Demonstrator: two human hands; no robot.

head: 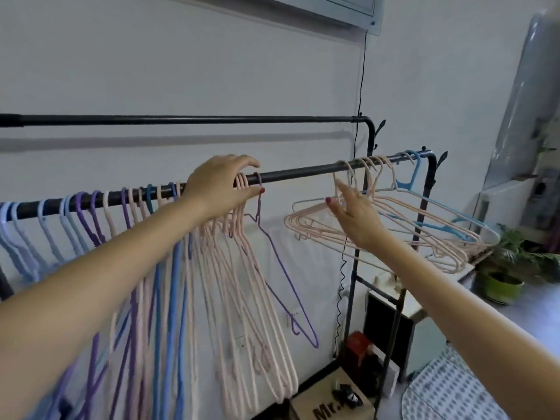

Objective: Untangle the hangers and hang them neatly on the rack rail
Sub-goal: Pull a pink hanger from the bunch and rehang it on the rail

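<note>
**Most hangers are up, one bunch is left**

The left hand [219,189] rests on the front rail [298,172], with its fingers curled over the hooks of some pink hangers [242,268], thumb under. It looks like it is holding them in place. The right hand [353,212] is loose, fingers spread, reaching into the tangled bunch [394,225] and touching it, not gripping.

The rail runs long from left to right, going up a little on the right. Lots of blue, purple and pink hangers already hang on its left part, pointing down in a row. One purple hanger [285,280] hangs last in that row.

The tangled bunch sits near the right end. Its hooks are on the rail, but the hangers are swung out sideways, almost flat. I think these need pulling apart next.
</note>
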